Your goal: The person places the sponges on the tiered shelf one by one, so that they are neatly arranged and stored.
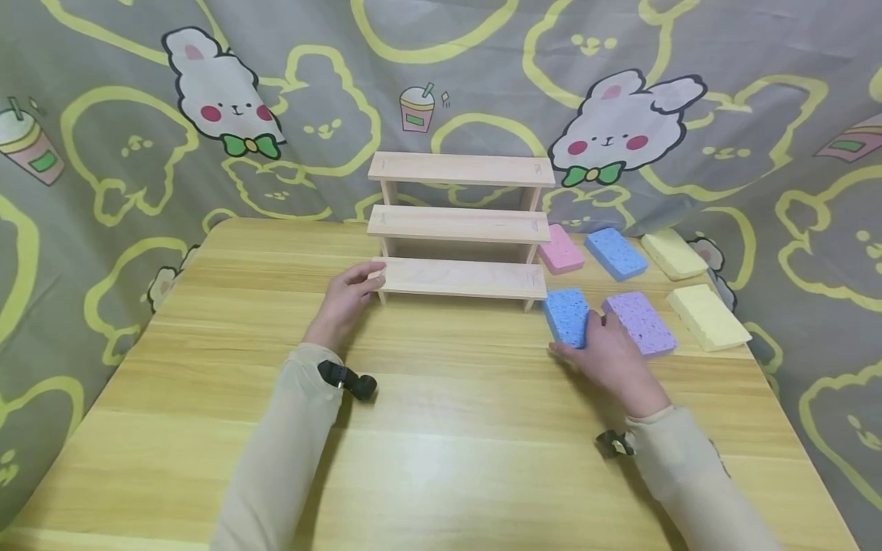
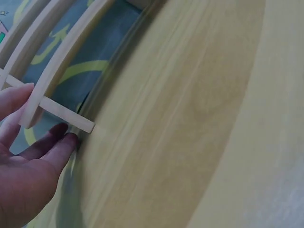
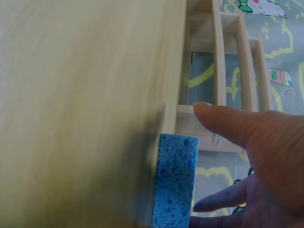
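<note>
A three-tier wooden step shelf [image 1: 458,277] stands at the back of the table. My left hand [image 1: 347,295] holds the left end of its lowest board, also seen in the left wrist view, where the fingers [image 2: 59,147] bend past the board's end near the leg. On the right, my right hand [image 1: 613,360] is spread over the near blue sponge [image 1: 568,315], which lies flat beside the shelf. In the right wrist view the thumb stands apart from the blue sponge [image 3: 175,183], while the other fingers are close to its top face.
Beside my right hand lies a purple sponge [image 1: 641,323], with a yellow sponge [image 1: 710,317] farther right. Behind them are a pink sponge [image 1: 561,250], another blue sponge [image 1: 616,253] and another yellow sponge [image 1: 674,254]. A patterned curtain [image 1: 475,76] hangs behind the wooden table [image 1: 427,444].
</note>
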`<action>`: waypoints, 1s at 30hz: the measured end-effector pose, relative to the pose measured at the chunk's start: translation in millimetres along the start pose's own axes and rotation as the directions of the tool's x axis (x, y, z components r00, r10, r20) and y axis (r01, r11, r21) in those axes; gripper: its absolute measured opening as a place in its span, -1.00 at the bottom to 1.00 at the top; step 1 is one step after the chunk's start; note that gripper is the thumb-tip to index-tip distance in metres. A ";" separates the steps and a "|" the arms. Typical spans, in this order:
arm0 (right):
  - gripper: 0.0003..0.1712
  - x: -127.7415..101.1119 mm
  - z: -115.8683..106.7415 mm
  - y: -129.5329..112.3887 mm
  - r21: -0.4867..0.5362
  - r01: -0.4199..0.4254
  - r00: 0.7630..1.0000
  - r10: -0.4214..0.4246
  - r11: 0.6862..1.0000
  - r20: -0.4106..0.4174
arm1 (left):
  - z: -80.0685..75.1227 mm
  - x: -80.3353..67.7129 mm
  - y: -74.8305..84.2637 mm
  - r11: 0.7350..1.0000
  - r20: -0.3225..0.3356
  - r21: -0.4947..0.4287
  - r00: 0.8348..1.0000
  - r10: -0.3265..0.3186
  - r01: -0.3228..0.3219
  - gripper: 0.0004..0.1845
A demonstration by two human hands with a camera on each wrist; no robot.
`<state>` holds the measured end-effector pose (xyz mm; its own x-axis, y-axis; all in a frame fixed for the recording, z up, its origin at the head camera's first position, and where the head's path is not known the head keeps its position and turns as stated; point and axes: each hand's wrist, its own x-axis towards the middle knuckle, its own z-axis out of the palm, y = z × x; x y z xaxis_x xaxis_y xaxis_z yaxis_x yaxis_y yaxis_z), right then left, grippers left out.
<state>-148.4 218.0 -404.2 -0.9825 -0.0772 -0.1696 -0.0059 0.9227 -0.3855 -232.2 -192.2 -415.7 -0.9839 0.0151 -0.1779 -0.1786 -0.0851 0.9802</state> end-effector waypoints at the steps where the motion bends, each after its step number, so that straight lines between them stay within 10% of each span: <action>1: 0.23 0.4 0.7 -0.2 -0.001 0.001 1.000 -0.001 1.000 -0.002 | 0.6 0.5 -0.7 1.000 -0.002 -0.016 1.000 0.000 0.000 -0.56; 15: 0.07 -3.5 -5.8 6.2 0.084 0.008 0.990 0.004 0.996 -0.139 | 0.1 3.3 -5.5 0.996 -0.011 -0.086 1.000 -0.029 0.028 -0.58; 30: -0.07 0.6 -45.1 13.9 0.130 0.229 0.910 -0.165 0.965 -0.379 | -3.4 3.4 -6.3 0.996 0.028 -0.082 0.999 -0.040 0.042 -0.57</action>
<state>-157.5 247.8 -368.7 -0.9641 -0.0795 0.2532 -0.2067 0.8234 -0.5284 -234.5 -195.0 -422.7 -0.9756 0.0464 -0.2144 -0.2192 -0.1660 0.9615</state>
